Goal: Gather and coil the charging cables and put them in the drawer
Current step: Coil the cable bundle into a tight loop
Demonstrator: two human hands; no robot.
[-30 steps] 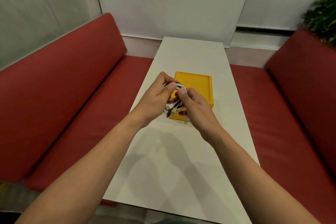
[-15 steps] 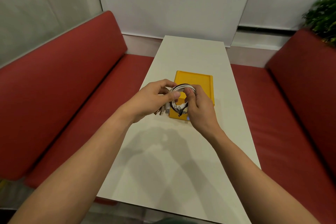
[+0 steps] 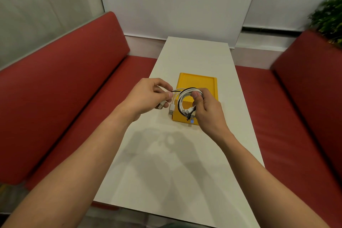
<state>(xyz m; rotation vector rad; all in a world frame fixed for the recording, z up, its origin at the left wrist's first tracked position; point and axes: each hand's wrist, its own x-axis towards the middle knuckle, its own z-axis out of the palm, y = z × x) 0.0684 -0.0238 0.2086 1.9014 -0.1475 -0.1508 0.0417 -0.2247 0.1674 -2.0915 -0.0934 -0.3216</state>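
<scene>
The cables (image 3: 185, 98), white and black together, are wound into a ring held in the air at the centre of the frame, just above the near end of the yellow box (image 3: 197, 82). The right hand (image 3: 208, 108) grips the ring's right side, thumb pressed over the strands. The left hand (image 3: 147, 96) pinches the loose ends that run out of the ring toward the left, and a few plugs (image 3: 171, 110) hang free below.

By the look of it the gathering is done and the coiling is nearly finished; only the short tails are left to tuck in. Putting the bundle away has not begun.

The yellow box, with a raised rim on top and a small blue light (image 3: 192, 121) on its near face, is probably the drawer unit. Its front is mostly hidden behind the hands, so I cannot tell whether a drawer is open or what it holds. No cable lies on the part of its top that shows.

The box sits on a white table (image 3: 185, 172), with red benches (image 3: 64, 98) at the left and right of the frame and a plant (image 3: 329, 16) at the upper right.
</scene>
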